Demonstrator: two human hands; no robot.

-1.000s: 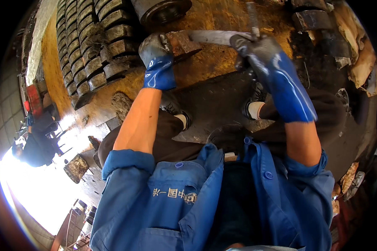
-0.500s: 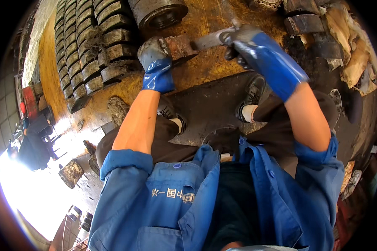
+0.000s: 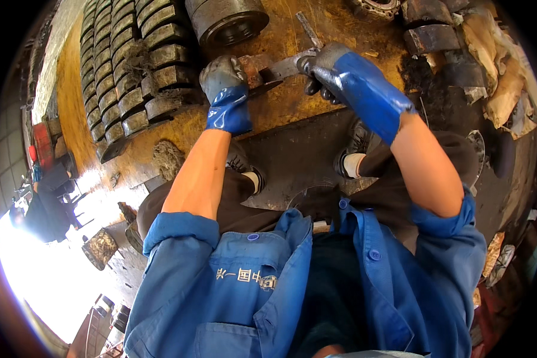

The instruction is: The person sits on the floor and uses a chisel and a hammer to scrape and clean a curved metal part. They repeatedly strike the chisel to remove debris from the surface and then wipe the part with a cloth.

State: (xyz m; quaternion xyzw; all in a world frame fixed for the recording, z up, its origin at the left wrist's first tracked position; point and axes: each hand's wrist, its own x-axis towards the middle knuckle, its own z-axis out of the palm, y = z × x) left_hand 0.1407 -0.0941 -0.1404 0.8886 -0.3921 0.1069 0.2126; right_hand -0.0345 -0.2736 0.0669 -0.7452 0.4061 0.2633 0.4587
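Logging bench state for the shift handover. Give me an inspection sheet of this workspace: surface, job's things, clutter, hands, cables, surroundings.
Surface: workbench, rusty yellow-brown, grimy.
Job's things: flat metal blade pressed on a small rusty block.
Clutter: rows of dark metal segments, steel cylinder, crumpled wrapping.
Hands: left hand gloved, on the block; right hand gloved, gripping the blade.
Cables: nothing seen.
Surroundings: sunlit floor with metal parts.

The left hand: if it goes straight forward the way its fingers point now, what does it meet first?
The left hand points up the picture, resting on a rusty metal piece. Straight on, it would probably meet the big steel cylinder first, though depth is unclear.
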